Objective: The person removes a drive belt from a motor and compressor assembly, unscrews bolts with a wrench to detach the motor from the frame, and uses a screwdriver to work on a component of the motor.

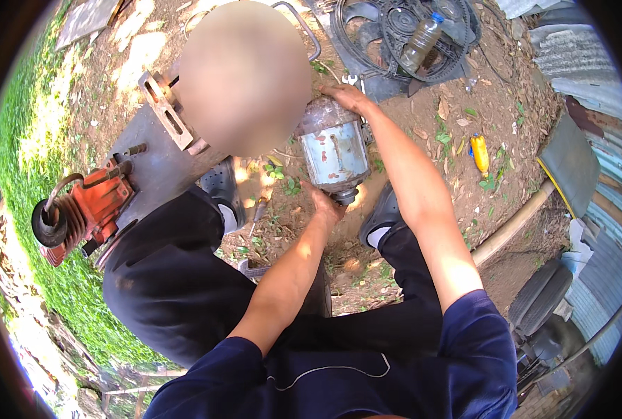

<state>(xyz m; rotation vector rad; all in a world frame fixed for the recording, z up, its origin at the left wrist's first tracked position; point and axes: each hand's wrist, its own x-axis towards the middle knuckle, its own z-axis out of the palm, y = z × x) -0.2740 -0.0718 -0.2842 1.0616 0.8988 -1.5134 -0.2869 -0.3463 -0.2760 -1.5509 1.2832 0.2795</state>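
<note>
A worn pale-blue cylindrical motor point(333, 153) with rust patches is held upright in the picture between my two hands. My right hand point(349, 99) grips it at the dark far end, with fingers curled over it. My left hand point(325, 204) holds the near end from below, beside a dark hub, its fingers partly hidden. To the left, a metal bracket with slots point(165, 112) lies on a dark plate point(157, 167), beside an orange finned machine head point(94, 202). A large blurred oval hides what lies just left of the motor.
Beyond are fan parts point(356, 35) and a plastic bottle point(423, 42). A yellow bottle point(479, 152) lies on the dirt point(437, 140) near a screwdriver point(258, 209), wrenches point(353, 81) and a wooden pole point(507, 230). Corrugated sheets point(597, 279) and tires point(540, 297) line the right.
</note>
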